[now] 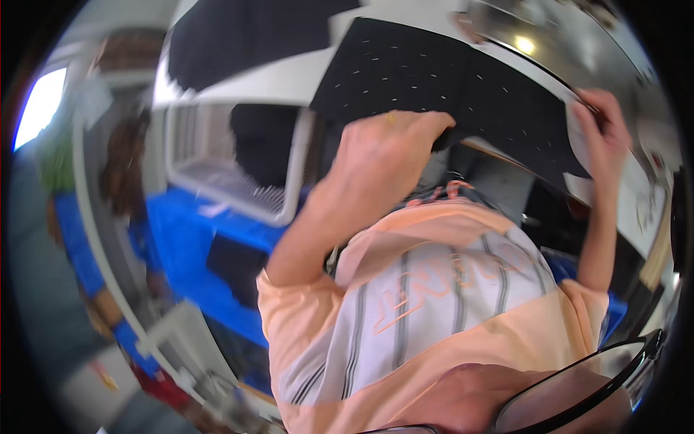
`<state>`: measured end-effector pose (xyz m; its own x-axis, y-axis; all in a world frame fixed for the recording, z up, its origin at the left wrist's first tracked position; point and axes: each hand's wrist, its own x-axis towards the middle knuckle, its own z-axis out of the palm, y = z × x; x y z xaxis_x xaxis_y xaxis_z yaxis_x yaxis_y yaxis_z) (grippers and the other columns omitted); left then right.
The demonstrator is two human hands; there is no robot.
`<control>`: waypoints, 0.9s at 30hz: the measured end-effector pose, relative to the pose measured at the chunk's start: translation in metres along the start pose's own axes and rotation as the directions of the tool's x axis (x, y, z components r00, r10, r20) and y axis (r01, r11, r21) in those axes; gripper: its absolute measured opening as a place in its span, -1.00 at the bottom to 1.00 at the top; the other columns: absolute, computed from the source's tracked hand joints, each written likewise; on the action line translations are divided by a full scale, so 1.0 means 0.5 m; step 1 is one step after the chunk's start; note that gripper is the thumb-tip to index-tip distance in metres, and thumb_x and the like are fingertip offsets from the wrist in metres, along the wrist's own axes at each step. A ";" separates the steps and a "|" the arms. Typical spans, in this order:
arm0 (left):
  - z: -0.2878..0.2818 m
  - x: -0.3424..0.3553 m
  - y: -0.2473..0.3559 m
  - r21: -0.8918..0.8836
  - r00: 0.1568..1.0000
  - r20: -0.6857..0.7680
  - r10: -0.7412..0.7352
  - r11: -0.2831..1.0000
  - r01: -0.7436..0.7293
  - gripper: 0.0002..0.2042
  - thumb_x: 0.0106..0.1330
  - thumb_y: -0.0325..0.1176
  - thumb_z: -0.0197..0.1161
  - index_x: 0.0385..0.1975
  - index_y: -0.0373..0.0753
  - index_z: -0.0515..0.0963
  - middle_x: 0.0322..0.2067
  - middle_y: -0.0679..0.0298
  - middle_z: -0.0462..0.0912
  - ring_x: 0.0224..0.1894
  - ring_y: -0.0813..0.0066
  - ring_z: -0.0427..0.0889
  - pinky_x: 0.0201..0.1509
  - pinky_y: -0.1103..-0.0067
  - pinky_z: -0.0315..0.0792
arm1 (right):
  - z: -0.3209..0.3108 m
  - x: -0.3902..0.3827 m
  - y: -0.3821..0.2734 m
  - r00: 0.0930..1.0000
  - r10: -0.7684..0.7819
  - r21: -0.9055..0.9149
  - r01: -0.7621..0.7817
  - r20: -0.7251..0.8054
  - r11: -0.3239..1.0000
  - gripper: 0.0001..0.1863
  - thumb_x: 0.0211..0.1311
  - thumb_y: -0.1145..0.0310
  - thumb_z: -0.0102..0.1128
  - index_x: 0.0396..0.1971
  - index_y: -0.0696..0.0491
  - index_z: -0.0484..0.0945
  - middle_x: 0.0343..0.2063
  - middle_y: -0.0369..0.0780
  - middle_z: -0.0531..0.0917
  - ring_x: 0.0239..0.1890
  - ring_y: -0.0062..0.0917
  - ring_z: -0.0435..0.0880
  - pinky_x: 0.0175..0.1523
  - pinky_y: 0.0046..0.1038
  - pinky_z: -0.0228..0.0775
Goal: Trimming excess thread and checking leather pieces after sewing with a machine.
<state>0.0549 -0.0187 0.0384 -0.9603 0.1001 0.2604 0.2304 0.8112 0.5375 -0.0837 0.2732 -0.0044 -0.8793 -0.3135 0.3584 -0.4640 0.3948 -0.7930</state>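
Observation:
A black sheet (405, 69), which looks like cloth, lies across the white table and carries rows of small white dashes. My left hand (383, 148) is closed at its near edge, thumb and fingers pinched on the dark material. At the sheet's right end, my right hand (609, 134) is raised with its fingers curled together. A thin dark piece shows at those fingertips, too small and blurred to name. The underside of both grips is hidden.
At the left stands a pale slatted plastic basket (289, 181) with black pieces (267, 141) in it, above a blue cover (181, 224). Another black piece (246, 43) lies at the far left of the table. A shiny metal plate (549, 61) borders the far right.

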 end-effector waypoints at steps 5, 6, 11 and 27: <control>-0.264 -0.203 -0.038 0.315 0.858 -0.340 -0.385 0.813 0.489 -0.61 0.00 -0.60 0.18 -0.10 -0.20 0.57 -0.29 0.09 0.65 -0.22 0.19 0.65 -0.16 0.45 0.50 | -0.066 -0.023 0.069 0.991 0.096 -0.070 -0.102 -0.089 0.992 -0.77 0.30 0.39 0.15 -0.10 0.15 0.56 -0.25 -0.38 0.57 -0.23 -0.76 0.48 -0.16 -0.74 0.25; -0.291 -0.270 -0.040 0.467 0.840 -0.429 -0.332 0.715 0.520 -0.58 -0.01 -0.65 0.14 -0.09 -0.19 0.57 -0.25 0.11 0.65 -0.17 0.19 0.64 -0.10 0.45 0.49 | -0.061 -0.022 0.067 0.996 0.075 -0.044 -0.077 -0.053 0.996 -0.77 0.30 0.39 0.15 -0.10 0.15 0.56 -0.25 -0.38 0.57 -0.23 -0.76 0.48 -0.16 -0.74 0.25; -0.249 -0.654 -0.031 0.457 0.612 -0.550 -0.568 0.408 0.790 -0.44 -0.06 -0.77 0.03 0.00 -0.16 0.51 0.04 0.15 0.53 0.10 0.21 0.51 0.18 0.44 0.36 | -0.057 -0.017 0.049 0.995 0.082 -0.087 -0.087 -0.056 0.992 -0.77 0.28 0.39 0.18 -0.12 0.17 0.55 -0.28 -0.34 0.57 -0.21 -0.71 0.49 -0.05 -0.70 0.31; -0.206 -0.162 -0.235 0.117 0.794 -0.443 -0.416 0.851 0.512 -0.89 0.14 -0.39 0.30 -0.36 -0.24 0.65 -0.62 0.27 0.51 -0.45 0.44 0.54 -0.31 0.56 0.38 | -0.030 -0.010 0.051 0.999 0.032 -0.066 -0.034 -0.044 0.997 -0.85 0.20 0.52 0.20 -0.23 0.16 0.52 -0.26 -0.35 0.50 -0.26 -0.73 0.46 -0.11 -0.71 0.28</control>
<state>0.1220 -0.1817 0.0368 -0.7884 -0.5134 0.3388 -0.3136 0.8093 0.4966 -0.0926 0.2981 -0.0192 -0.8974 -0.2630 0.3543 -0.4395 0.4618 -0.7704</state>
